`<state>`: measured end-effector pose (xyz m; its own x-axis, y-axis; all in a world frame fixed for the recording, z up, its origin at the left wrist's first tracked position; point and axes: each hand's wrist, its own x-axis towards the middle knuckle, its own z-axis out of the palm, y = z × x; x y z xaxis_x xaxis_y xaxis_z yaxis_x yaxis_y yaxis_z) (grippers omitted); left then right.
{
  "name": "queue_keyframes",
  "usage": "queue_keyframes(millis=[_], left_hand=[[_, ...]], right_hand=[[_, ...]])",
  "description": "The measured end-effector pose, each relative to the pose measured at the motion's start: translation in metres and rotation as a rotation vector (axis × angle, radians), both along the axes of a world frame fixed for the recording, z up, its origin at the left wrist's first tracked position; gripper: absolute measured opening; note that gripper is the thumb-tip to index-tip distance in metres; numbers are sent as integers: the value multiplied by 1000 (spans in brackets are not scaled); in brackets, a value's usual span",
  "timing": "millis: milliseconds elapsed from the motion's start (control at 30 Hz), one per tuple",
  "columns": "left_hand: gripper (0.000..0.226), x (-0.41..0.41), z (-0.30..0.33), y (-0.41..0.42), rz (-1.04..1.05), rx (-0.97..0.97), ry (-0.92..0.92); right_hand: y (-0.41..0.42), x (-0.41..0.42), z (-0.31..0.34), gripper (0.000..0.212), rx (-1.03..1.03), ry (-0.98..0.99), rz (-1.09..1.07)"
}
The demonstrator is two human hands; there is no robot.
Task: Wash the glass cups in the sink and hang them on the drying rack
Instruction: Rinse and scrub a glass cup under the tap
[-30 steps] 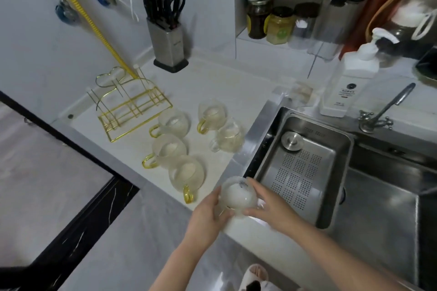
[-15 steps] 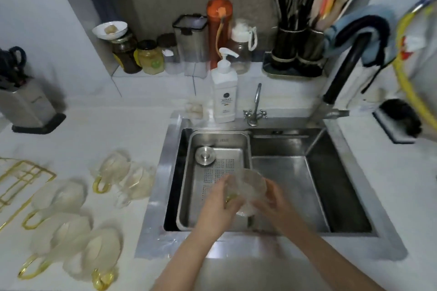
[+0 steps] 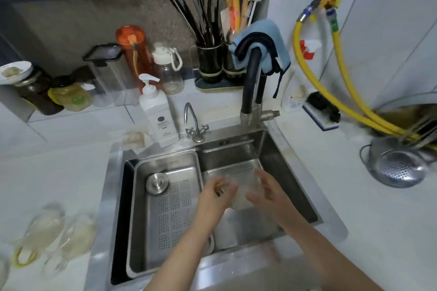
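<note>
Glass, clear, gold-handled cup [image 3: 238,192] is sitting over the stainless steel sink [image 3: 281,165] basin, between both hands. Left hand [image 3: 216,194] is gripping it at the handle side, fingers curled; right hand [image 3: 266,192] is steadying it, fingers relaxed and mostly straight. Suggest bringing it under the black curved faucet [image 3: 251,78] while keeping the handle grip, wet glass looking slippery. Cup outline is blurring badly; remaining cups [image 3: 49,234] on the white surface [image 3: 378,231] are smearing, count unclear. Rack is lying outside the head view.
</note>
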<state>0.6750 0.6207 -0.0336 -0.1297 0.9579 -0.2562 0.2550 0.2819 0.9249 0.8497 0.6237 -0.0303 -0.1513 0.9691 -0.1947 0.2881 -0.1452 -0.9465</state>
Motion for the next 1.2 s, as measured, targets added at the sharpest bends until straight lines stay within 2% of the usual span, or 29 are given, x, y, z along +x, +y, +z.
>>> queue_keyframes(millis=[200, 333, 433, 567, 733, 800, 1000, 1100, 1200], left_hand=[[44, 21, -9, 10, 63, -34, -27], [68, 26, -2, 15, 147, -63, -11], [51, 27, 3, 19, 150, -97, 57], [36, 30, 9, 27, 121, -140, 35], [24, 30, 16, 39, 137, -179, 42], [26, 30, 17, 42, 136, -185, 69], [50, 24, 18, 49, 147, -198, 114], [51, 21, 20, 49, 149, -199, 110], [49, 14, 20, 46, 111, -188, 65]], right_hand=[[13, 18, -3, 46, 0, 3, 6], [19, 22, -2, 38, -33, 91, 62], [22, 22, -13, 52, -96, 106, 16], [27, 19, -14, 58, -167, 85, -1], [35, 13, -13, 30, -257, 72, -62], [36, 10, -8, 26, -274, 61, -64], [37, 5, -1, 36, -303, 42, -12], [34, 1, 1, 35, -297, 58, -16], [30, -3, 7, 26, -285, 119, -12]])
